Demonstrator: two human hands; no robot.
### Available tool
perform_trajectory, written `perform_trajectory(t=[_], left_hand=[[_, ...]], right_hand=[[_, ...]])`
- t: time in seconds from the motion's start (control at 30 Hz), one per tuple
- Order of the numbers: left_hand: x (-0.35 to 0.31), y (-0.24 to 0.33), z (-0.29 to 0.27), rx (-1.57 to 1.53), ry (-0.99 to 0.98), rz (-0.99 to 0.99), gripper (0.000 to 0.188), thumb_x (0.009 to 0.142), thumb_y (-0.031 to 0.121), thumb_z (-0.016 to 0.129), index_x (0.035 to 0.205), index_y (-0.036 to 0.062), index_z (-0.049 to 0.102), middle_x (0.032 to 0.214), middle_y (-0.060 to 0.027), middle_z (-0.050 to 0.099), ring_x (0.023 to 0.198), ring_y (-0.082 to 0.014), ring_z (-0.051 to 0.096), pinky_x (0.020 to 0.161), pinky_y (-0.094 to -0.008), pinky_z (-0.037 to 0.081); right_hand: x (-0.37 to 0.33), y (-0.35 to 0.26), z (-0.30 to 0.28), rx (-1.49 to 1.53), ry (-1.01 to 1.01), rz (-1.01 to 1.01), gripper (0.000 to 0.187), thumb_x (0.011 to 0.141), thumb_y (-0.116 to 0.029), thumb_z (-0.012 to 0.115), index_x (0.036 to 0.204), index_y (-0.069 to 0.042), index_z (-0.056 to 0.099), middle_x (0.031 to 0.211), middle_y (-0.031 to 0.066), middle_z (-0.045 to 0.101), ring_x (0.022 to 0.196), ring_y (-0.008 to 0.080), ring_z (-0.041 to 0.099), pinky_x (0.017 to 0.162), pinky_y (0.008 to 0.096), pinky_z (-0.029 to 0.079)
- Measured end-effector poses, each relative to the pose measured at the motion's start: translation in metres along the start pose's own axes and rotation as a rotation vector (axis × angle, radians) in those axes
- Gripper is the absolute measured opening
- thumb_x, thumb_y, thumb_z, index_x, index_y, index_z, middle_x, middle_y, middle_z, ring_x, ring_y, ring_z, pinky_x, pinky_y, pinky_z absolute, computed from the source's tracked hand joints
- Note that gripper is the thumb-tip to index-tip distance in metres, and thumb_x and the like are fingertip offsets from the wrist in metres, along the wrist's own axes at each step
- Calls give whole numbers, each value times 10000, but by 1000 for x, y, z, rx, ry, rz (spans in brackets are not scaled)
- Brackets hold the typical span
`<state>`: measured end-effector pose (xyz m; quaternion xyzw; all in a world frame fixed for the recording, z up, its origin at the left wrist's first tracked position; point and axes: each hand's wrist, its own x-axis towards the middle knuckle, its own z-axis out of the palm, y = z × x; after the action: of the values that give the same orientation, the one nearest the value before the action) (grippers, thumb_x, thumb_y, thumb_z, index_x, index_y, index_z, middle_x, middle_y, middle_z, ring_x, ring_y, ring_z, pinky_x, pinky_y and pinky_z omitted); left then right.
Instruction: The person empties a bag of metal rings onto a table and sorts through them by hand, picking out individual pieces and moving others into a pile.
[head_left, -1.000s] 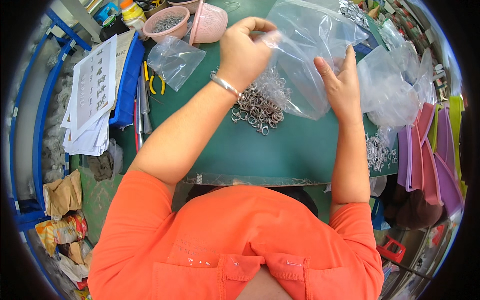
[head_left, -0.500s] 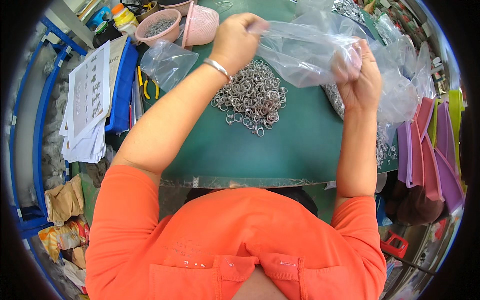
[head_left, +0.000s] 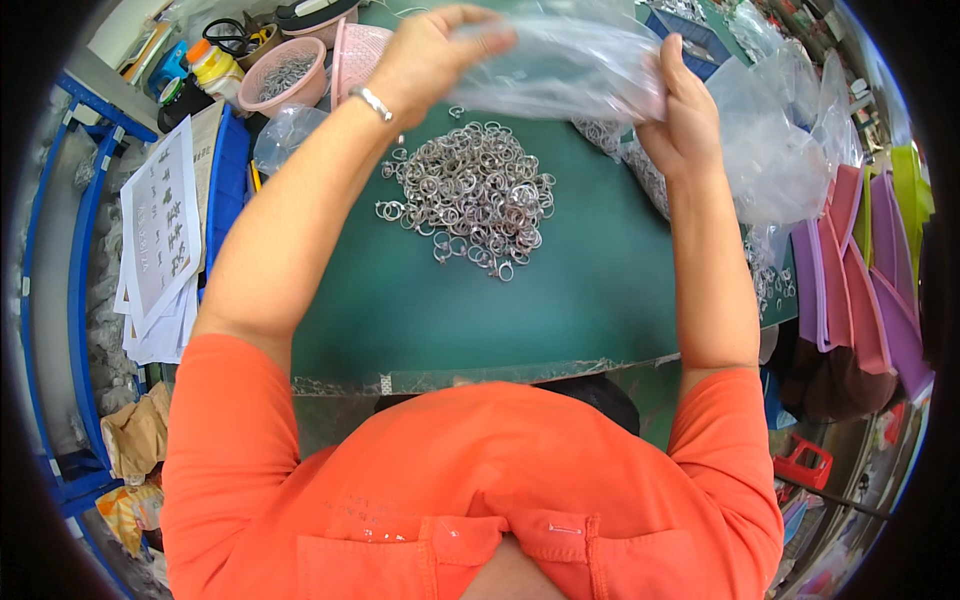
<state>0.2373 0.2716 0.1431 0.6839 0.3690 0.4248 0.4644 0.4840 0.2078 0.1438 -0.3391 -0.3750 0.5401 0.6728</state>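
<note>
In the head view, your left hand [head_left: 425,60] has its thumb and forefinger pinching the left end of a large, clear, thin plastic bag [head_left: 565,75], a silver metal bangle [head_left: 372,103] round that wrist. Your right hand [head_left: 685,115] is at the bag's other end, thumb pointing up and the other fingers curled partly behind the film; you cannot tell there how firmly they press. The bag is stretched sideways between your hands, blurred, above the far part of the dark green bench [head_left: 480,330].

Nearer to you than the bag, a heap of loose silver-coloured metal rings [head_left: 475,190] lies on the bench between your forearms, a few rings straying at its edges. Just left of your right wrist, more small metal pieces [head_left: 645,175] lie in a strip partly hidden by that arm.

On your left are a round pink plastic basket [head_left: 283,75] holding grey metal pieces, a white bottle with a yellow label and orange cap [head_left: 213,70], and a blue plastic tray [head_left: 228,170] beside white printed sheets [head_left: 160,220]. On your right, crumpled clear bags [head_left: 770,150] lie near upright purple plastic bins [head_left: 810,285].
</note>
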Motion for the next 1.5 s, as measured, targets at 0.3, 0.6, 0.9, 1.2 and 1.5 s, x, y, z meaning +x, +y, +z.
perform_trajectory(t=[0.3,0.6,0.9,1.2,1.5], left_hand=[[22,-113,1,883,274,341,719,802,472,702,1363,71,498,1257,-187,518,1154,-378,515,946,-464,420],[-140,-76,56,906,-346,526,540,737,512,714,1130,146,657,1258,-112,538,1238,-314,458,1061,-539,276],[-163,-82,38,932,-235,531,264,626,220,809,806,129,640,1024,-16,597,1063,-255,544,901,-424,357],[-180,-75,76,820,-321,500,268,718,177,756,969,144,668,1139,-20,614,1026,-207,566,914,-406,343],[-193,-71,76,856,-149,492,250,707,186,765,919,122,649,1021,-3,623,943,-219,574,885,-395,343]], right_hand=[[-88,107,2,-1281,-572,-568,327,806,-256,717,1078,-88,645,1240,144,567,1229,356,493,984,456,422],[-153,113,-47,-1590,-207,-368,387,804,-203,701,1165,-102,609,1272,125,539,1210,363,466,1015,509,363],[-203,118,-29,-1506,-387,-355,328,790,-149,690,1109,-101,629,1303,72,549,1243,294,468,1053,524,308],[-185,98,-54,-1145,-178,-325,176,826,-54,664,1001,-60,672,1191,118,627,1126,331,564,982,426,409],[-189,93,-65,-1189,10,-171,153,761,-13,714,905,-30,665,919,109,674,832,269,642,733,341,515]])
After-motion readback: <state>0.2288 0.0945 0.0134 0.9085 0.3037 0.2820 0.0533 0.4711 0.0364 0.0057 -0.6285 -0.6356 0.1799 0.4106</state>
